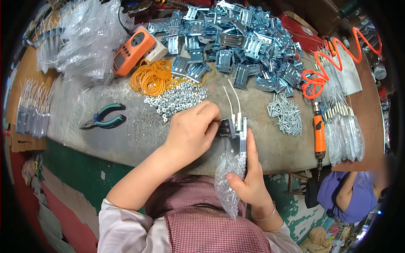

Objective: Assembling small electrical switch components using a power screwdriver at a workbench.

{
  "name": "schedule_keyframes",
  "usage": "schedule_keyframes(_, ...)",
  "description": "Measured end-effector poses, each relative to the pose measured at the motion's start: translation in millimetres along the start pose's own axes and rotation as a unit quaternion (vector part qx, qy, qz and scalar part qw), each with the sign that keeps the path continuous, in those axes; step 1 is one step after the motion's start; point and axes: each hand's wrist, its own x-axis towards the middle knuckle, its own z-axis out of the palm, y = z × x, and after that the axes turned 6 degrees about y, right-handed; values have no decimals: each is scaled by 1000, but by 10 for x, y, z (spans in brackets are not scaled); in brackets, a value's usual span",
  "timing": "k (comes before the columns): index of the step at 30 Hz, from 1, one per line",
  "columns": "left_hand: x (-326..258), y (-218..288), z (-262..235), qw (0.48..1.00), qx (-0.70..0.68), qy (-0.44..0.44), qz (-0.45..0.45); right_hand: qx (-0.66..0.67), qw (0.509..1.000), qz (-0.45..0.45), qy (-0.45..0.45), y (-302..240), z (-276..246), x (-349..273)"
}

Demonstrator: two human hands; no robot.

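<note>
My left hand (190, 131) is closed, its fingertips pinching a dark metal bracket (228, 128). My right hand (252, 182) grips a flat metal part partly covered in bubble wrap (228, 185), thumb on the wrap and fingers along the far side. Two white wires (234, 99) rise from the upper end of that part. The bracket sits against this upper end; whether it is fastened there I cannot tell. Another shiny bracket edge (244, 126) shows beside the wires. Both hands are over the table's near edge.
A heap of metal brackets (236, 38) covers the back. Small nuts (177, 97), orange rubber bands (154, 78), pliers (105, 117) and an orange meter (133, 51) lie left. Right are screws (285, 116), an orange electric screwdriver (319, 135), its coiled cord (322, 69) and wrapped parts (346, 137). Another person (352, 194) sits right.
</note>
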Motion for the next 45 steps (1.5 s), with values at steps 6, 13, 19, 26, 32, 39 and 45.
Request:
schedule_keyframes(6, 13, -2, 96, 1000, 9, 24, 17, -5, 1000, 2, 6, -17, 11, 6)
schedule_keyframes(13, 25, 23, 216, 1000, 1, 3, -4, -37, 999, -7, 8, -37, 14, 8)
schedule_keyframes(19, -350, 312, 217, 961, -213, 34, -175, -65, 998, -26, 5, -20, 3, 12)
schedule_keyframes(26, -235, 205, 186, 971, -155, 57, -170, -114, 991, -64, 1, -30, 3, 50)
schedule_keyframes(32, -23, 73, 213, 997, -57, 33, -47, -105, 992, -65, 19, -15, 24, 31)
schedule_keyframes(39, -57, 86, 250, 995, -48, 70, -54, -98, 993, -68, 27, -17, 28, 38)
schedule_keyframes(45, -158, 218, 214, 951, -184, 26, -248, -113, 991, -69, 24, -22, 32, 38)
